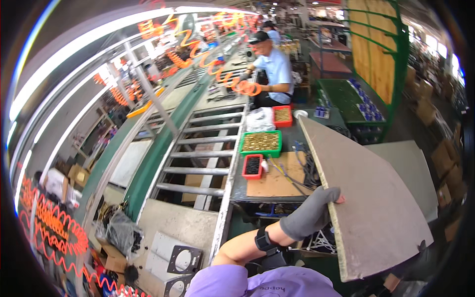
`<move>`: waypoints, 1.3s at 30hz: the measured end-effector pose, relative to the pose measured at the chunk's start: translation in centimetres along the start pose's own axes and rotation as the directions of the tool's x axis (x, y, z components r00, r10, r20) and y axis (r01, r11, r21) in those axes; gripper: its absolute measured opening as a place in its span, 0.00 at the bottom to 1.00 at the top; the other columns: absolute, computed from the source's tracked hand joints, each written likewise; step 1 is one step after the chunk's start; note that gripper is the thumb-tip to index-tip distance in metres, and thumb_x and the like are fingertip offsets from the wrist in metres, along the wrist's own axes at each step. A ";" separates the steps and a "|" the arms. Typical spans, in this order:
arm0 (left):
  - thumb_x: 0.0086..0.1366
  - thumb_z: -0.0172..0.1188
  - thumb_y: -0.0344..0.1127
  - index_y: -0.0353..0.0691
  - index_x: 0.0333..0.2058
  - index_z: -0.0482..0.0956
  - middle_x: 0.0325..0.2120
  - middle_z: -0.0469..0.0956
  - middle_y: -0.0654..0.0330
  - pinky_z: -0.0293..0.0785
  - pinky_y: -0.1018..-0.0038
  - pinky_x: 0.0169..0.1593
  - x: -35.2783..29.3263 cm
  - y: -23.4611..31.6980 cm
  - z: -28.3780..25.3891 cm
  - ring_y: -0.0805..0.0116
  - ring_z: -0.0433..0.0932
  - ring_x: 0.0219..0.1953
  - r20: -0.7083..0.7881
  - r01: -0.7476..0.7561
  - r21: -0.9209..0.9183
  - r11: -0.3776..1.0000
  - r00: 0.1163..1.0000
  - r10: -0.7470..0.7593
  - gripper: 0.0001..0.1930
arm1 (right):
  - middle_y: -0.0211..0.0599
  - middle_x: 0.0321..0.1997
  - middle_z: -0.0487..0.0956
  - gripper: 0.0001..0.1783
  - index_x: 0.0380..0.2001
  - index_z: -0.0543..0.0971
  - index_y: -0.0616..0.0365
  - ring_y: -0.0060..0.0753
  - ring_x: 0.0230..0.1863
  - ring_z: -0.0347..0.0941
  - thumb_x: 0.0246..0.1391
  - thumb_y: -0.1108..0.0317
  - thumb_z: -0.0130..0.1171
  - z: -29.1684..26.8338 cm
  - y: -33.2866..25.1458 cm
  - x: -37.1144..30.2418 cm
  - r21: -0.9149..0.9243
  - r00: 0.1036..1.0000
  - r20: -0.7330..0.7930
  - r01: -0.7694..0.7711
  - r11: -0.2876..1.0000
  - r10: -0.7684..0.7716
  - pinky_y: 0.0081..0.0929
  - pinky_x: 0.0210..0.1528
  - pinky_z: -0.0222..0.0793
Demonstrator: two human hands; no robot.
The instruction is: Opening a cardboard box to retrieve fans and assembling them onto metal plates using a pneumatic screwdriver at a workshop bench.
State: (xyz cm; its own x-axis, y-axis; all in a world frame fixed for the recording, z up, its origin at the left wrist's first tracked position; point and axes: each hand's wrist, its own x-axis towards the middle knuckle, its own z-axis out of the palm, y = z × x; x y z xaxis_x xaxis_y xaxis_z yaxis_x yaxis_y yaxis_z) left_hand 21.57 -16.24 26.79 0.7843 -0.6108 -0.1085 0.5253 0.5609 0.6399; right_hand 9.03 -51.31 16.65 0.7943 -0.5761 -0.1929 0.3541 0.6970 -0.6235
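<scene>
A large flat grey-brown board [368,198] stands tilted in front of me on the right, with a worn pale edge. My left hand [309,213], in a grey glove with bare fingertips showing, is closed on the board's left edge. At the lower right corner of the board, a dark gloved tip of my right hand [422,246] hooks over the rim. The rest of that hand is hidden behind the board. A black band [264,241] wraps my left wrist.
Left of the board, a side table bears a green bin [261,143] of brass pieces, red bins [253,167] and cables. A roller conveyor [198,156] runs alongside. Black-and-white plates [184,259] lie near me. A co-worker [272,69] sits farther along; orange coiled hoses [237,84] hang overhead.
</scene>
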 end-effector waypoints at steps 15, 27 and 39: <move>0.43 0.51 0.37 0.30 0.50 0.58 0.43 0.68 0.49 0.67 0.65 0.48 -27.7 2.7 -16.8 0.54 0.70 0.43 -0.559 -0.627 -0.208 0.751 0.706 0.436 0.33 | 0.43 0.41 0.68 0.26 0.45 0.64 0.63 0.34 0.43 0.65 0.43 0.60 0.51 29.4 23.2 -1.9 -0.358 0.746 0.654 0.156 0.921 0.128 0.27 0.46 0.61; 0.48 0.51 0.40 0.32 0.42 0.65 0.36 0.71 0.51 0.67 0.66 0.46 -26.4 8.2 -31.7 0.58 0.71 0.40 -0.864 -0.847 -0.029 0.531 0.289 0.413 0.24 | 0.42 0.46 0.67 0.32 0.49 0.62 0.64 0.39 0.49 0.63 0.40 0.61 0.54 44.5 55.4 3.1 -0.639 0.325 0.644 -0.270 0.720 0.693 0.33 0.51 0.59; 0.63 0.43 0.39 0.34 0.50 0.60 0.41 0.70 0.53 0.70 0.74 0.42 -25.4 3.0 -33.9 0.67 0.72 0.38 -0.884 -0.630 0.082 0.772 0.312 0.348 0.20 | 0.33 0.36 0.72 0.11 0.30 0.71 0.52 0.31 0.40 0.67 0.48 0.58 0.48 47.5 81.1 8.6 -0.845 0.033 0.331 -0.435 0.312 0.943 0.26 0.44 0.61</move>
State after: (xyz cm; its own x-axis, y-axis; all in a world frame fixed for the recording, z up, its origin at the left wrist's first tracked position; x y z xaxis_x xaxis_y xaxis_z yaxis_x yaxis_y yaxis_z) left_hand 14.46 19.91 5.71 0.7192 0.4988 -0.4838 -0.1152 0.7722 0.6248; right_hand 68.03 20.53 0.47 0.5238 0.7795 -0.3436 -0.6519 0.1072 -0.7507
